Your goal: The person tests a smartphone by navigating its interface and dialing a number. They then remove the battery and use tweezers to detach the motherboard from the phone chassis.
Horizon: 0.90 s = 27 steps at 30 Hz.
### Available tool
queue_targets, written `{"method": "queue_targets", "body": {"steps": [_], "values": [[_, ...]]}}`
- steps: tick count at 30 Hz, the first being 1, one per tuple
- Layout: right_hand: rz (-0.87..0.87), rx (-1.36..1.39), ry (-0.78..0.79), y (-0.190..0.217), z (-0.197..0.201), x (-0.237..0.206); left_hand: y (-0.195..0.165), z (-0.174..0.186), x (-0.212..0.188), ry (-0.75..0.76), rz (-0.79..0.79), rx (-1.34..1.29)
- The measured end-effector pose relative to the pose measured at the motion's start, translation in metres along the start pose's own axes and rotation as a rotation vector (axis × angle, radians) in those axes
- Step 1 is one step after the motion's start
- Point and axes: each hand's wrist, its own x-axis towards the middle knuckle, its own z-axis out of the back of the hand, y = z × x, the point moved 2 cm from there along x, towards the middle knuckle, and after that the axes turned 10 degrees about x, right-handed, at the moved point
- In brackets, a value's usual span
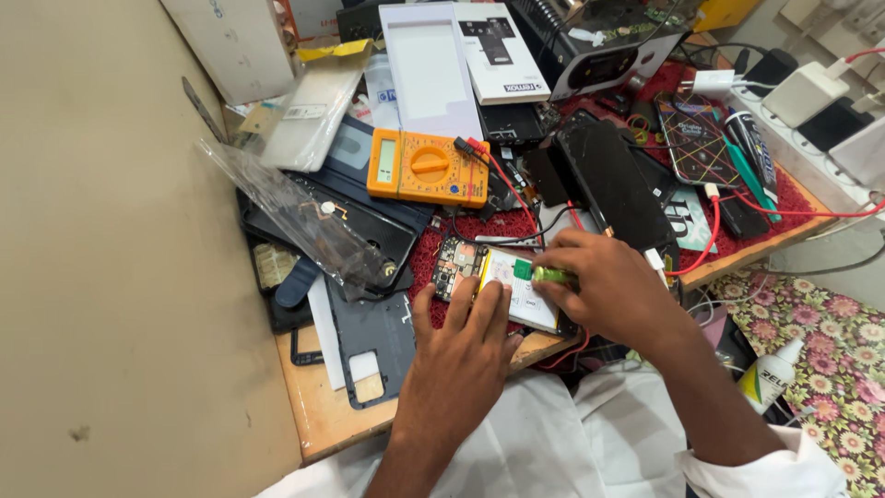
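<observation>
A white garment is being worn, its loose, creased cloth showing below both bare forearms. A white sleeve (765, 461) is being worn rolled back above the right wrist, its cuff folded.

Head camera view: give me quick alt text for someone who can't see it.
Left hand steadies an opened phone on a cluttered workbench, while the right hand holds a green tool over its battery. An orange multimeter lies behind.
</observation>
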Motion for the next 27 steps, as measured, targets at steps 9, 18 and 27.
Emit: {"method": "queue_targets", "body": {"steps": [9, 18, 27], "values": [[0.05, 0.009, 0.048, 0.004, -0.001, 0.008, 0.0, 0.002, -0.001, -0.024, 0.0, 0.016], [0.022, 0.031, 0.044, 0.0, -0.001, 0.013, 0.0, 0.0, -0.001, -0.004, 0.003, -0.025], [0.132, 0.051, -0.133, 0.001, -0.011, 0.003, 0.002, 0.0, 0.0, -0.02, -0.01, -0.02]]}}
